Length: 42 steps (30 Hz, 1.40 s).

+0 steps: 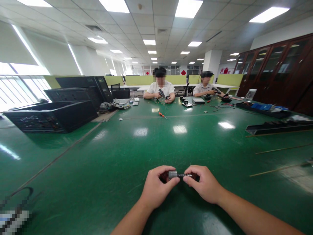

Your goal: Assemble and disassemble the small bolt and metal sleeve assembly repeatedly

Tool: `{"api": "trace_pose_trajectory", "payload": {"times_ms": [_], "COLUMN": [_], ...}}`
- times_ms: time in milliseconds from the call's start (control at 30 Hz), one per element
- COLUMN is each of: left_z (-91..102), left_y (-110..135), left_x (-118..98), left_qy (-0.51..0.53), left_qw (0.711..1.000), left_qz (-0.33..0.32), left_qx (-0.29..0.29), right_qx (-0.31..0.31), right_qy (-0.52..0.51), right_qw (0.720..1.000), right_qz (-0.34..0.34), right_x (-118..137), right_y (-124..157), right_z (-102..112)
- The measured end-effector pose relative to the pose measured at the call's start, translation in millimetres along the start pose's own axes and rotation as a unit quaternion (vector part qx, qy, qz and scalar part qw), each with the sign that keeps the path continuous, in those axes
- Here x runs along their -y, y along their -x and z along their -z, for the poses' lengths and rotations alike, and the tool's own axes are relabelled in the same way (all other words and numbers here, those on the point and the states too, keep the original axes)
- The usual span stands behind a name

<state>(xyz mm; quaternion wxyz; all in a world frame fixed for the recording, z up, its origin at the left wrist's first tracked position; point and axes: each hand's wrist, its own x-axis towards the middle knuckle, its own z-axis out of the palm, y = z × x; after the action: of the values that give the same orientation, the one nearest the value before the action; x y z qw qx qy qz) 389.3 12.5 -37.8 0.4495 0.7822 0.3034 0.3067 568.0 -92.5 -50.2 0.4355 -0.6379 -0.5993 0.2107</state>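
Just above the green table, my left hand grips a short silver metal cylinder between thumb and fingers. A slim dark shaft runs out of the cylinder toward the right. My right hand pinches the far end of that shaft, where a shiny metal tip shows between thumb and forefinger. The exact kind of part is too small to make out. Both hands are close together, with the piece held roughly level between them.
An orange screwdriver lies on the green tabletop. Black computer cases stand at left. Two people sit opposite, each holding a power drill. Black trays and thin rods lie at right.
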Motion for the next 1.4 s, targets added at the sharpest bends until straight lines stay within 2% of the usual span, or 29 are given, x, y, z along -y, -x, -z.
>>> {"api": "trace_pose_trajectory", "payload": {"times_ms": [333,1400], "left_z": [0.6,0.9], "left_y": [-0.5,0.0], "left_x": [0.7,1.5], "left_qy": [0.004,0.002], "left_qw": [1.000,1.000], "left_qz": [0.004,0.003], "left_qx": [0.000,0.001], "right_qx": [-0.026,-0.032], "right_qy": [0.001,0.020], "right_qw": [1.000,0.999], "right_qz": [0.004,0.008], "right_x": [-1.3,-3.6], "right_y": [0.8,0.2], "right_z": [2.2,5.9]}}
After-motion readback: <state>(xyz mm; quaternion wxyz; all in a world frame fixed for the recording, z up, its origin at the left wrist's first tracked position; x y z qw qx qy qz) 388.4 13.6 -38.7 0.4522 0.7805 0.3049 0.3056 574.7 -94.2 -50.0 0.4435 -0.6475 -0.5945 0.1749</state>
